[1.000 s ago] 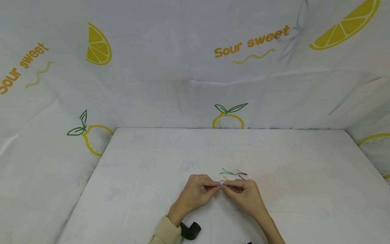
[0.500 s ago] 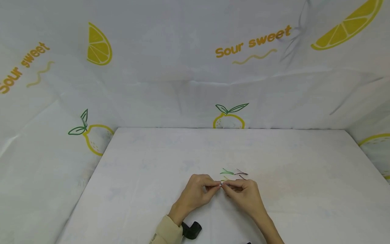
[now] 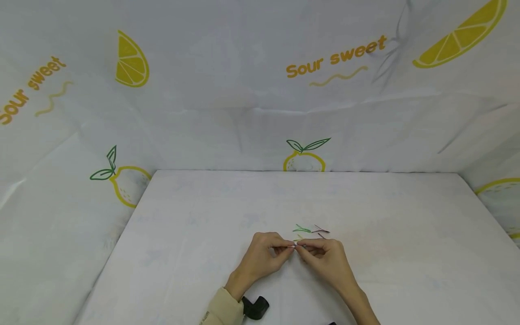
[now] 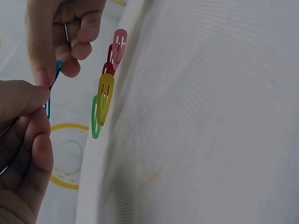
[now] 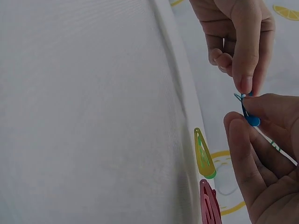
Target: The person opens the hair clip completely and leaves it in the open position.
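A blue snap hair clip spans the small gap between the fingertips of both hands, low over the white table. My left hand pinches one end between thumb and forefinger. My right hand pinches the other end the same way. In the right wrist view, the blue clip's rounded end shows at the right fingertips, with its two arms apart. Just beyond the hands lie a yellow clip, a green clip, a pink clip and a dark red clip.
The white tabletop stretches to both sides of the hands. Behind it rises a white cloth printed with lemons. A black device sits by the left wrist, near the beige sleeve.
Both hands have stayed almost in place. In the head view, less blue of the clip shows between the fingertips than a second ago. The clips on the table have not moved.
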Demonstrator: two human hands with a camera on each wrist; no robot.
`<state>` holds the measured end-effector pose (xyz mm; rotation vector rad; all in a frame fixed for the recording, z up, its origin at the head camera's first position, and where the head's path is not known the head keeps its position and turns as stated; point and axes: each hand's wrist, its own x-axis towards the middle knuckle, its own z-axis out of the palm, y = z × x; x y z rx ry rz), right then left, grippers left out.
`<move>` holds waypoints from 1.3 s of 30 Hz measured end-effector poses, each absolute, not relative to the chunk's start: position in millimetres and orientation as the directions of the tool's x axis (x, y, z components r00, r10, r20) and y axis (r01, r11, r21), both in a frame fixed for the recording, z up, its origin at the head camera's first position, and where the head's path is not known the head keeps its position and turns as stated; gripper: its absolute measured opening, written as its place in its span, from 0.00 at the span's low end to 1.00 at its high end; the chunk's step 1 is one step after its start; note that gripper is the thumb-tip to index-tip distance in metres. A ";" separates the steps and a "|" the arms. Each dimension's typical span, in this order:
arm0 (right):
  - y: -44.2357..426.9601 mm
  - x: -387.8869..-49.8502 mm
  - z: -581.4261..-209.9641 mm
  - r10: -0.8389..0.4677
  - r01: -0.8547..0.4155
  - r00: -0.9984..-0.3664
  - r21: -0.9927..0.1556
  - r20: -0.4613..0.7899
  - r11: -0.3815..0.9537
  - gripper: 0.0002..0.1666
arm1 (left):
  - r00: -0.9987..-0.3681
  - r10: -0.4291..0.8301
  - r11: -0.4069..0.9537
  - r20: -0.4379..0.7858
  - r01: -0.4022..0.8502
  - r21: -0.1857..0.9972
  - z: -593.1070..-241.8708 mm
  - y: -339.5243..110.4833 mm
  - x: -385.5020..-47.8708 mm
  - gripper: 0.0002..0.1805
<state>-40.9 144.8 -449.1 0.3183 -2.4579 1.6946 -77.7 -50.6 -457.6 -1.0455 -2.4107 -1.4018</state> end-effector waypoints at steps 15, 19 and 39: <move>152.8 -38.9 -446.9 -0.084 -0.293 -0.955 -0.858 0.284 0.423 0.03 | -0.738 0.448 0.263 0.504 0.648 0.715 -460.9 -46.3 -79.8 0.04; 155.4 -37.8 -446.9 -0.056 -0.280 -0.955 -0.823 0.291 0.495 0.04 | -0.754 0.455 0.358 0.473 0.641 0.679 -460.2 -43.6 -78.9 0.03; 162.7 -42.7 -449.9 -0.010 -0.041 -0.999 -0.745 0.046 0.666 0.02 | -0.833 0.462 0.661 0.303 0.551 0.508 -463.2 -27.2 -78.0 0.02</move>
